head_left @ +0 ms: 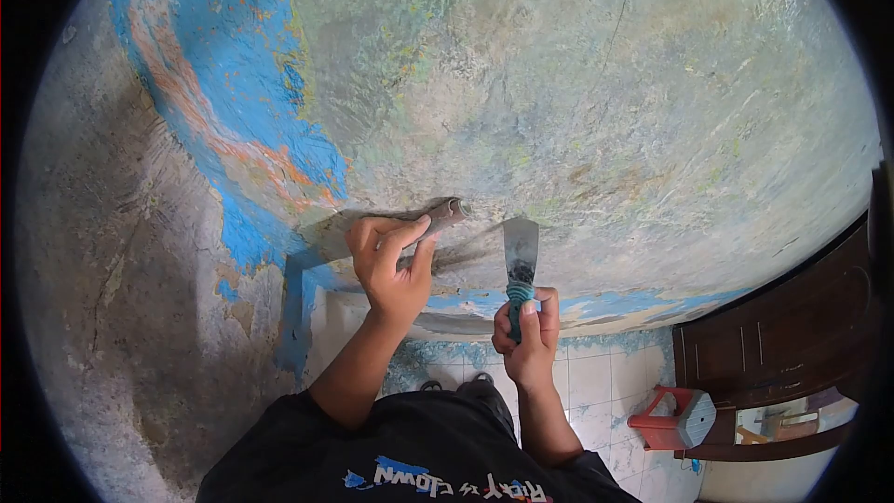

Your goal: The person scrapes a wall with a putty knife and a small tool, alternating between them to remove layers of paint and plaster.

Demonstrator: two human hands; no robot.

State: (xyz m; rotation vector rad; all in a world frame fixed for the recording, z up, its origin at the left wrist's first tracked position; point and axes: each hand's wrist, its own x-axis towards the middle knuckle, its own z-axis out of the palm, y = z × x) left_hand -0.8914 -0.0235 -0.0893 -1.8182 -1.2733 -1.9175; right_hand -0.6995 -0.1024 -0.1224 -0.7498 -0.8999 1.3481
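My left hand (391,265) pinches a short brown-grey roll of sandpaper (445,218) between thumb and fingers, close against the wall (559,112). Lower and to the right, my right hand (531,331) is closed around the teal handle of a putty knife (521,251). Its broad metal blade points up, with the edge right at the wall surface. Dark smudges mark the blade near the handle. Most of the wall here is bare, mottled grey-green plaster, while ragged blue paint (233,47) with orange patches stays on the left.
Blue-grey flakes litter the white tiled floor (589,382) along the wall's foot. A red stool (666,417) with a grey top stands at the lower right, near a dark wooden cabinet (792,335). On the left is a rough grey wall (121,270), with a blue-edged corner (296,307) beside my left forearm.
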